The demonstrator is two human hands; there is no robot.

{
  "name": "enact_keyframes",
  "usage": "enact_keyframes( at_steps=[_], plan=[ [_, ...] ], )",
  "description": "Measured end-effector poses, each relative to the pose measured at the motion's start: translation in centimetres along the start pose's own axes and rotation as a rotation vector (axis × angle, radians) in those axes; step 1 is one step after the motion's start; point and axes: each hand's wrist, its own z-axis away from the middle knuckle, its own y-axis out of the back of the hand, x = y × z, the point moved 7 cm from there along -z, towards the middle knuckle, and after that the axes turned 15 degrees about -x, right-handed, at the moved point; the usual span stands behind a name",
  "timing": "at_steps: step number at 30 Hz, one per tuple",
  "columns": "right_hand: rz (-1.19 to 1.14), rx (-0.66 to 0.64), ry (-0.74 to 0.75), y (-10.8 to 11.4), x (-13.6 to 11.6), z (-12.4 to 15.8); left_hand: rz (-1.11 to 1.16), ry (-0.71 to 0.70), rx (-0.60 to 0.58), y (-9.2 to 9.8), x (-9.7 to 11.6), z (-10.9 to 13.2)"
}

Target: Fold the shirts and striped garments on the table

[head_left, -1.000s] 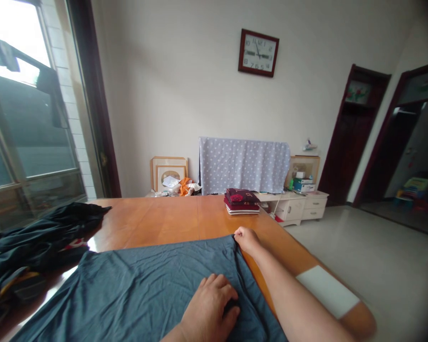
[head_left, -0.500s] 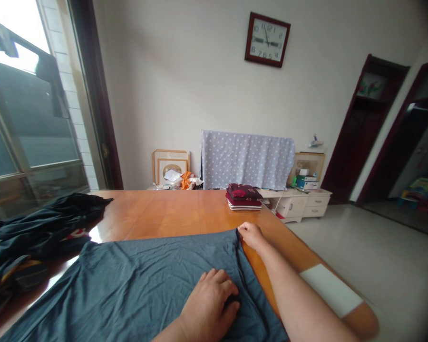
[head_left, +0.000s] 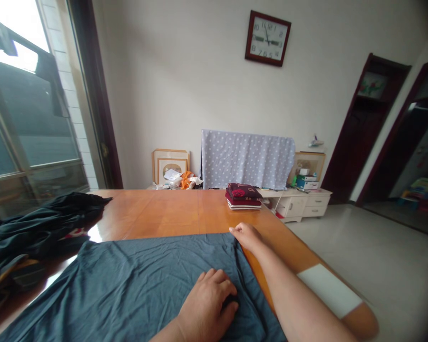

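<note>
A blue-grey garment [head_left: 128, 280] of thin, wrinkled cloth lies spread on the wooden table [head_left: 164, 213], its far edge running nearly straight across. My right hand [head_left: 248, 236] pinches the garment's far right corner between thumb and fingers. Nearer to me, my left hand [head_left: 210, 301] rests palm down on the cloth, its fingers bent and the thumb apart from them, with a dark gap between. Whether any cloth is caught under that palm is hidden. Creases run along the garment's right side, between the two hands.
Dark crumpled clothes [head_left: 39, 237] lie heaped at the table's left. A folded stack of dark red clothes [head_left: 243, 196] sits near the far right edge. At the right edge lies a pale flat sheet [head_left: 330, 289]. Beyond stands a white low cabinet [head_left: 303, 206].
My right hand has shifted slightly left with the garment's corner, and the right side of the cloth lies a little farther left. The left hand has barely moved.
</note>
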Motion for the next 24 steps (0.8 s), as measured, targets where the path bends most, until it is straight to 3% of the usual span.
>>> enact_keyframes(
  at_steps=[5,19,24],
  plan=[
    [0.053,-0.035,0.001,-0.6,-0.5,-0.2,0.007,0.0,-0.008,0.1,0.1,0.1],
    [0.197,0.011,-0.06,0.2,-0.8,0.3,0.007,-0.018,-0.033,0.0,0.1,0.2],
    [0.265,0.073,0.115,0.6,-3.3,1.3,0.012,-0.022,-0.029,0.1,0.1,0.2]
  ],
)
